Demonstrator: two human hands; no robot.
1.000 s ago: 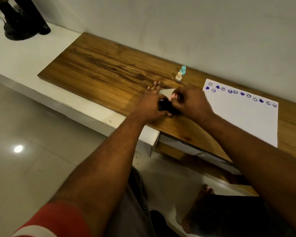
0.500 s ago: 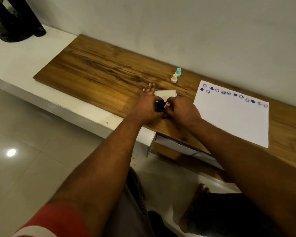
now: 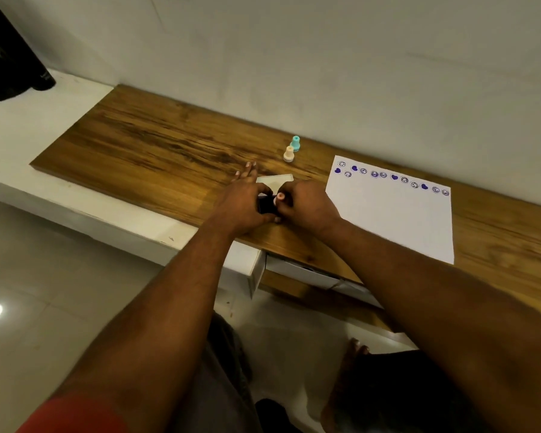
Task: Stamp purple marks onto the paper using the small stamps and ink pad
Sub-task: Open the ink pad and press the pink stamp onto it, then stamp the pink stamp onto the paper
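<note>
Wooden desktop [image 3: 156, 145] setup: my left hand [image 3: 242, 203] is steadying the small dark ink pad [image 3: 265, 205] near the front edge, right hand [image 3: 306, 206] pinching a little pink stamp [image 3: 278, 198] down onto it, white paper [image 3: 394, 220] just right.

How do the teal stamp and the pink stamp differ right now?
The teal stamp stands free near the wall; the pink stamp is pinched in the right hand over the dark ink pad. Teal shows whole; pink is mostly hidden. Both are small.
</note>
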